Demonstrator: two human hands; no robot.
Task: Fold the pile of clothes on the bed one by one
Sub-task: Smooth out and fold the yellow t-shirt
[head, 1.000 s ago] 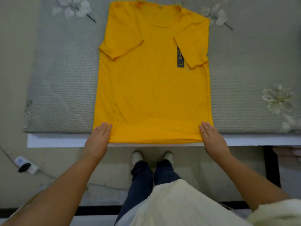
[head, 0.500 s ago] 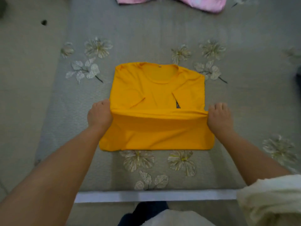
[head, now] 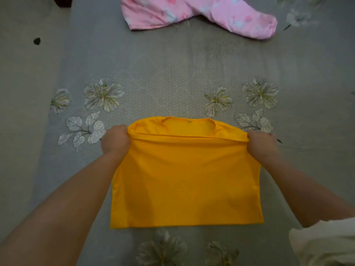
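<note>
While your left hand (head: pixel 115 140) and right hand (head: pixel 260 144) each grip a hem corner, the yellow T-shirt (head: pixel 186 181) lies doubled on the grey bed (head: pixel 172 70) — collar pointing away from you, fold nearest you, long axis left to right.

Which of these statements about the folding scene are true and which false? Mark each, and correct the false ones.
1. Both hands grip the yellow T-shirt. True: the left hand and the right hand each hold a corner of the hem.
2. The hem has been carried up close to the collar. True.
3. The pink garment lies under the T-shirt. False: it lies apart, farther up the bed.
4. The T-shirt's sleeves are spread out to the sides. False: no sleeves show.
</note>
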